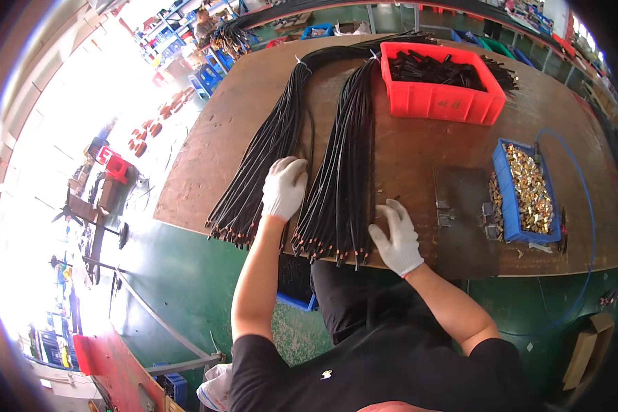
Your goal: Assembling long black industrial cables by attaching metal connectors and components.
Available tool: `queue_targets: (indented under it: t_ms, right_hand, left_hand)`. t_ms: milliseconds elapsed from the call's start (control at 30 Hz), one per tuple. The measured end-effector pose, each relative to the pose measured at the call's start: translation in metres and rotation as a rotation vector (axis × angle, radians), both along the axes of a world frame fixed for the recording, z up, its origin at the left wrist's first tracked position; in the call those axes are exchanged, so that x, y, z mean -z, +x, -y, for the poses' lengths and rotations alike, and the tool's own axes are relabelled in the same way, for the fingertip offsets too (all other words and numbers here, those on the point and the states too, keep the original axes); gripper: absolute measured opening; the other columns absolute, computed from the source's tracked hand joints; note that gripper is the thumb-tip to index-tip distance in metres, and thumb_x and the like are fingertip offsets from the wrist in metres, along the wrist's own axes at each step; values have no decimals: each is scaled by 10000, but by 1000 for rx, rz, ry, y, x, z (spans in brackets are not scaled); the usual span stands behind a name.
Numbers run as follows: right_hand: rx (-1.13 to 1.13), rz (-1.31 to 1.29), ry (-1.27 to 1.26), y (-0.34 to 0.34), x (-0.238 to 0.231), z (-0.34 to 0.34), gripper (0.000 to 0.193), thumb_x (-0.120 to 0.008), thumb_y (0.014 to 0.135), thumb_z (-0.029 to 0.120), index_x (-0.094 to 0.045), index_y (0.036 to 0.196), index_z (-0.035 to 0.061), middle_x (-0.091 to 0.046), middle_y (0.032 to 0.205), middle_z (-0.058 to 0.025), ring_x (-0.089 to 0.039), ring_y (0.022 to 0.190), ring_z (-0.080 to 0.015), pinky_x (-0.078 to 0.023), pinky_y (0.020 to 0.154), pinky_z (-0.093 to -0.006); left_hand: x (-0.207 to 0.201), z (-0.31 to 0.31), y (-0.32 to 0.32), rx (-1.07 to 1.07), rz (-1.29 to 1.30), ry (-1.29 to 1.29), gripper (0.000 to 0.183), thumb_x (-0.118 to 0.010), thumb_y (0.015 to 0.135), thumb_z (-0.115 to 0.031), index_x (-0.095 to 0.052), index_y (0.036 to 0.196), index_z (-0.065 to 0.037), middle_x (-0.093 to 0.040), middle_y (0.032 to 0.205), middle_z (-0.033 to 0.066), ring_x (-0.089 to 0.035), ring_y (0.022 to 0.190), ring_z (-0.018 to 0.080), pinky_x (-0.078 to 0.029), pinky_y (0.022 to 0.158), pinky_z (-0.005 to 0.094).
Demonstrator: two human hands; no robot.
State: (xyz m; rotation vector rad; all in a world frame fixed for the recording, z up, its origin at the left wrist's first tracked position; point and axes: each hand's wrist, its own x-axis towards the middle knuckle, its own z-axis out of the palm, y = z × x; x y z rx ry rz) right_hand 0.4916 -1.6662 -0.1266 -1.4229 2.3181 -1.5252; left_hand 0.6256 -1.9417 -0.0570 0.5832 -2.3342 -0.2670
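Two long bundles of black cables lie on the brown table, the left cable bundle (271, 130) and the right cable bundle (347, 144), with copper-coloured ends fanned toward the near edge. White ties bind both farther up. My left hand (285, 187), in a white knit glove, lies at the right side of the left bundle, its fingers curled round black cable; how many strands it holds is hidden. My right hand (396, 238), gloved likewise, is just right of the right bundle near the table's edge. Its thumb and fingers are apart and nothing shows in them.
A red plastic bin (446, 103) of black pieces stands at the back. On the right, a blue bin (507, 189) holds small brass-coloured parts. Beside it lie a dark plate (463, 240) with metal hinges and a thin blue hose (592, 226). A blue crate (296, 301) sits below the table.
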Motion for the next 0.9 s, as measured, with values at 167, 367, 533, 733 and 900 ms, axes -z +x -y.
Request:
queue_targets:
  t_ms: [167,367,533,733,900]
  right_hand:
    - [-9,-69,70,5,1,0,508,-755,908,334,-616,1342,110,-528,1468,-271,-525,1331,-487,-435,1122,-552]
    - [-9,-125,21,-2,5,2,512,-777,891,322,-616,1326,106,-531,1460,-272,-540,1302,-492,-446,1106,-565]
    - [2,-127,26,-5,1,5,491,-775,894,308,-617,1310,99,-551,1431,-255,-552,1276,-485,-455,1083,-569]
    - [30,39,3,4,-6,8,456,-741,909,234,-610,1323,96,-563,1417,-253,-552,1295,-477,-464,1085,-545]
    - [66,203,-39,-3,7,13,459,-682,943,208,-584,1374,83,-621,1381,-200,-593,1295,-408,-500,1062,-500]
  left_hand:
    - [44,61,-57,-174,715,-35,472,-667,887,-327,-675,1348,-223,-543,1518,93,-389,1474,400,-240,1214,642]
    - [24,80,-25,-331,913,-417,383,-682,888,-248,-707,1270,-230,-540,1466,93,-471,1355,350,-309,1167,589]
    - [34,95,33,-201,686,-458,341,-642,953,-283,-714,1280,-214,-543,1495,158,-453,1411,400,-325,1173,602]
    - [19,10,-44,-219,302,629,922,-633,897,-728,-564,1467,-7,-608,1433,256,-578,1341,424,-453,1134,459]
    - [-1,-55,-100,-410,691,454,1173,-753,706,-777,-498,1457,87,-587,1420,340,-614,1329,386,-502,1099,423]
